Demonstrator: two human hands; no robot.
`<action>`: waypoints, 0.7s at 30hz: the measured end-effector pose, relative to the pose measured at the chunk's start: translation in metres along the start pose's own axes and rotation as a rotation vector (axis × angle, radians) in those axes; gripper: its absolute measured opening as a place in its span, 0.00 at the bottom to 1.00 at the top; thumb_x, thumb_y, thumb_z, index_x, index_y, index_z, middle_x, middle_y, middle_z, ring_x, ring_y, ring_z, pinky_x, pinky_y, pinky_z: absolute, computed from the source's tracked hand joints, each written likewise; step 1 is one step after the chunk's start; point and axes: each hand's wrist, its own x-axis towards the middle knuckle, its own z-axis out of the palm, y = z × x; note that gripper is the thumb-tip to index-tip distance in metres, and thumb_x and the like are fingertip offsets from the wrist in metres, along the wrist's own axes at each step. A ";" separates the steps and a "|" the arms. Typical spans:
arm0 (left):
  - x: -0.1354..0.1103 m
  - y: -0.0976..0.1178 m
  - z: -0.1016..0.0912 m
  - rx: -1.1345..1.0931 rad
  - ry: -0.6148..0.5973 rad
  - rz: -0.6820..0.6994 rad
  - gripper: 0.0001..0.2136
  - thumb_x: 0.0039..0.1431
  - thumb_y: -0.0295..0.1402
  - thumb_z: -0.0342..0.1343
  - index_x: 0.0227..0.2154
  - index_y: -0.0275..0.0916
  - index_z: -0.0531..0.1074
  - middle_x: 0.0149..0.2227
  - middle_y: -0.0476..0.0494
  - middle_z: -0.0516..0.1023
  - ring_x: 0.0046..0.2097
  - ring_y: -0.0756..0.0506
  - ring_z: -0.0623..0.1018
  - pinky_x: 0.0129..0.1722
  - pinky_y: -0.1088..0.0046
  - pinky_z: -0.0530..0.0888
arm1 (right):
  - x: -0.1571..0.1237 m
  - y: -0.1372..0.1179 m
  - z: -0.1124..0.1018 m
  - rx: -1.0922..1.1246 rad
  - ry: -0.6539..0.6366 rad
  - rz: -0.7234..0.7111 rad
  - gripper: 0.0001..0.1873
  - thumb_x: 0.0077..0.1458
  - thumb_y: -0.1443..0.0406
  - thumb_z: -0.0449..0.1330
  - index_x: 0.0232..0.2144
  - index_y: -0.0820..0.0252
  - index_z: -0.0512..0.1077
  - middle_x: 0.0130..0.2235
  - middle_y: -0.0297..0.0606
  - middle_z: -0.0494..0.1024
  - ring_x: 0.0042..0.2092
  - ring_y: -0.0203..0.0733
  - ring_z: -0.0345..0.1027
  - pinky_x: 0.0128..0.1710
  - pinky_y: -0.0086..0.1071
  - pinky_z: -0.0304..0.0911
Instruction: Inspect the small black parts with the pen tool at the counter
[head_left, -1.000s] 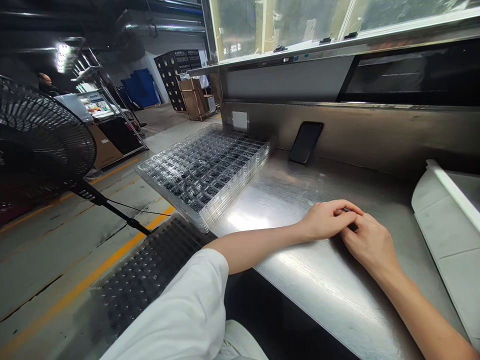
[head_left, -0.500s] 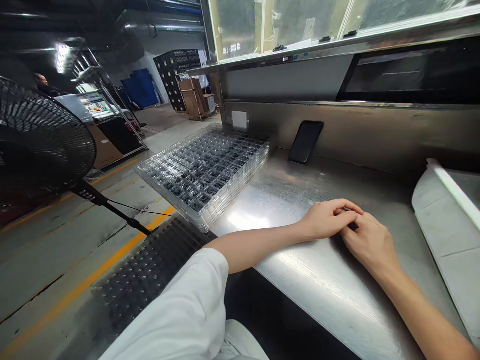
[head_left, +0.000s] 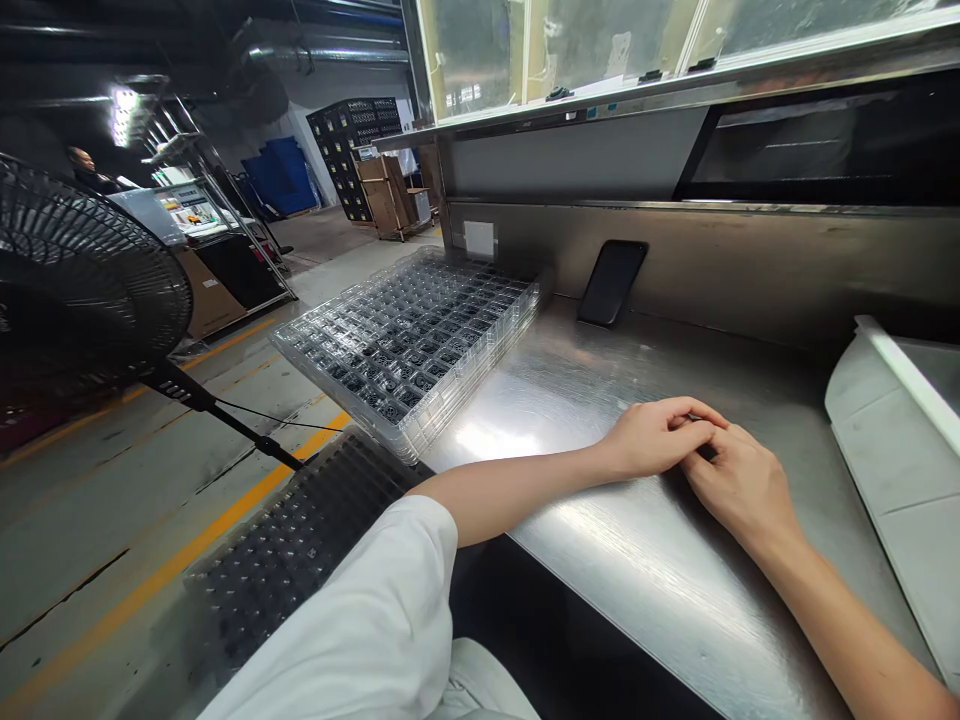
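Observation:
My left hand [head_left: 656, 437] and my right hand [head_left: 742, 485] meet over the steel tabletop [head_left: 570, 400]. The left thumb and forefinger lie across the fingers of the right hand, and both hands are closed. What lies between the fingers, if anything, is hidden. To the left, nearest my left forearm, rests a stack of clear plastic trays [head_left: 450, 405], its pockets filled with small dark parts. Behind the hands a black phone [head_left: 613, 284] leans against the steel back panel.
A white plastic bin [head_left: 885, 430] stands at the right. Lower left, below the tabletop, is another pocketed tray [head_left: 300, 540]. A black fan [head_left: 90, 290] stands on the left. A person [head_left: 86, 170] is far back at another bench. A glazed cabinet [head_left: 600, 50] rises above the table.

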 end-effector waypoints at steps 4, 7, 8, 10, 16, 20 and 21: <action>-0.001 0.001 0.000 0.002 -0.001 0.000 0.11 0.65 0.33 0.55 0.44 0.41 0.82 0.39 0.49 0.83 0.45 0.47 0.79 0.55 0.70 0.74 | 0.000 -0.003 -0.002 -0.011 -0.017 0.011 0.26 0.48 0.49 0.46 0.31 0.56 0.79 0.34 0.46 0.76 0.40 0.54 0.73 0.38 0.43 0.65; 0.000 0.000 0.000 -0.007 0.005 0.009 0.11 0.64 0.34 0.55 0.44 0.41 0.82 0.40 0.48 0.83 0.45 0.47 0.79 0.55 0.71 0.73 | -0.001 -0.005 -0.004 -0.013 -0.023 0.021 0.27 0.48 0.49 0.45 0.31 0.56 0.79 0.34 0.46 0.76 0.40 0.54 0.73 0.38 0.43 0.65; 0.000 -0.001 0.000 -0.010 0.007 0.016 0.11 0.64 0.34 0.56 0.44 0.41 0.82 0.40 0.48 0.83 0.45 0.47 0.79 0.54 0.71 0.73 | -0.001 -0.006 -0.004 -0.012 -0.023 0.022 0.28 0.48 0.49 0.45 0.31 0.56 0.79 0.35 0.47 0.77 0.40 0.54 0.73 0.39 0.43 0.65; 0.000 -0.003 0.001 -0.021 0.011 0.033 0.11 0.64 0.35 0.56 0.43 0.41 0.81 0.39 0.48 0.82 0.45 0.47 0.79 0.54 0.71 0.73 | 0.000 -0.007 -0.005 -0.009 -0.025 0.025 0.28 0.48 0.48 0.45 0.31 0.56 0.79 0.35 0.47 0.77 0.40 0.54 0.73 0.39 0.43 0.65; 0.000 -0.002 0.001 -0.009 0.011 0.018 0.11 0.63 0.36 0.55 0.43 0.42 0.81 0.40 0.49 0.83 0.46 0.47 0.79 0.55 0.69 0.73 | 0.000 -0.008 -0.005 -0.002 -0.014 0.025 0.28 0.47 0.48 0.45 0.30 0.56 0.79 0.34 0.47 0.76 0.38 0.54 0.72 0.37 0.43 0.65; -0.001 -0.001 0.000 -0.011 0.007 0.027 0.11 0.63 0.36 0.55 0.42 0.42 0.81 0.40 0.49 0.83 0.46 0.46 0.79 0.55 0.68 0.73 | 0.001 -0.004 -0.003 -0.002 0.013 0.011 0.27 0.47 0.48 0.45 0.29 0.55 0.79 0.33 0.46 0.76 0.37 0.53 0.72 0.36 0.42 0.65; -0.001 -0.001 0.000 -0.014 0.008 0.031 0.11 0.63 0.36 0.55 0.42 0.42 0.81 0.41 0.49 0.83 0.46 0.46 0.79 0.56 0.68 0.73 | 0.001 -0.003 -0.002 0.000 0.020 0.000 0.27 0.47 0.48 0.46 0.29 0.55 0.79 0.33 0.46 0.76 0.37 0.52 0.71 0.36 0.42 0.65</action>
